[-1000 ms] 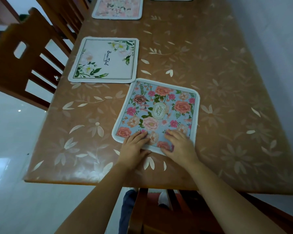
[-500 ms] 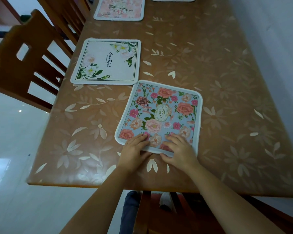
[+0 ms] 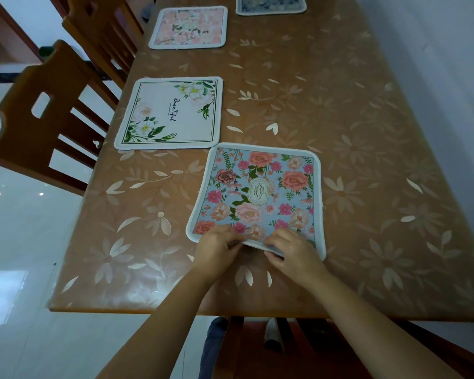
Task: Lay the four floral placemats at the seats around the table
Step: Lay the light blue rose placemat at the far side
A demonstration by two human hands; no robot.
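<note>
A blue placemat (image 3: 260, 192) with pink and coral flowers lies near the front edge of the brown table (image 3: 367, 187). My left hand (image 3: 216, 251) and my right hand (image 3: 293, 255) pinch its near edge, which is lifted slightly off the tabletop. A white placemat (image 3: 170, 113) with green leaves lies at the left side by a chair. Farther back lies a pink floral placemat (image 3: 189, 27). A dark blue-grey placemat (image 3: 270, 5) sits at the far end, partly cut off by the frame.
Two wooden chairs (image 3: 47, 119) (image 3: 101, 31) stand along the table's left side. A wooden chair (image 3: 257, 348) sits below the front edge, with my legs beside it. A pale wall (image 3: 435, 64) runs along the table's right side. White tiled floor (image 3: 25, 242) lies to the left.
Both hands went from resting flat on the blue placemat's near edge to pinching and lifting that edge. The mat has turned slightly squarer to the table's front edge.
</note>
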